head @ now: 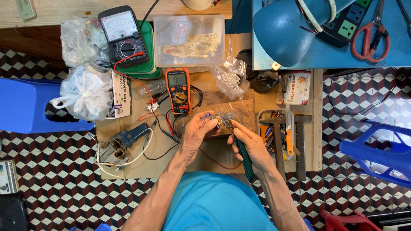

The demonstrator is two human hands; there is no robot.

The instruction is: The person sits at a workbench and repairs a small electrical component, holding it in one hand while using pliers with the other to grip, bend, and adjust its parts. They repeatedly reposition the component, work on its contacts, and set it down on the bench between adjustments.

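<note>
My left hand (196, 133) pinches a small metal part with thin wires (216, 121) over a scarred wooden block (239, 110) on the low board. My right hand (251, 145) grips green-handled pliers (245, 159), whose jaws meet the small part near my left fingertips. The pliers' handle runs back under my palm toward my wrist. An orange digital multimeter (178, 89) lies just beyond my left hand, its red and black leads (169, 124) trailing past my thumb.
A black analog meter (123, 36) rests on a green box. Plastic bags (85, 92), a clear tub (189, 40), hammers and tools (284, 137), a blue lamp (284, 32), red scissors (371, 36) and blue stools (25, 105) surround the board.
</note>
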